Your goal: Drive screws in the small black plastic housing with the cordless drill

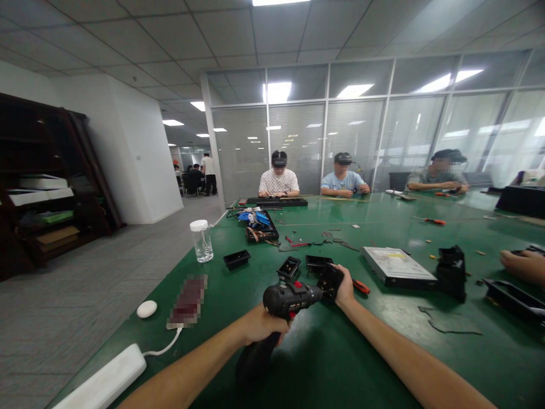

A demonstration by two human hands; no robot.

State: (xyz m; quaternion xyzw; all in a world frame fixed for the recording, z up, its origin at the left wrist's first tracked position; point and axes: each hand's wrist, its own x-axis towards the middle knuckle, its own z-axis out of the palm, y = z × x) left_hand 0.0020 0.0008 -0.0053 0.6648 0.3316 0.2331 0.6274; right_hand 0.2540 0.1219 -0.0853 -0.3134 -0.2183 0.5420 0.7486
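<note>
Quick count: four small black plastic housings on the green table (383, 346). Three lie loose just beyond the hands: the left housing (237, 259), the middle housing (289, 267) and the right housing (317, 262). The fourth, the held housing (330, 280), is up off the table. There's one power driver (286, 299), one silver disc drive (398, 266) lying flat to the right, and one chunkier black part (451, 272) just beside it. One clear jar (201, 241) with a white lid stands upright to the left. Two orange-handled tools: the near tool (361, 287) right by the wrist and the far tool (434, 221) well back. Three people sit along the far edge, and a co-worker's hand (523, 266) pokes in at the right edge.

The driver is black and pistol-shaped with a bit of red at the trigger (pretty chunky). It sits near and centre, lying roughly level with its nose pointing right into the held housing. That housing is a small open-faced box; I can't tell whether the bit actually touches it.

The left hand (261, 324) is wrapped tight around the driver's grip, with the forearm coming in from the near left. The right hand (346, 289) clasps the held housing with fingers curled over it, its arm stretched in from the near right.
</note>
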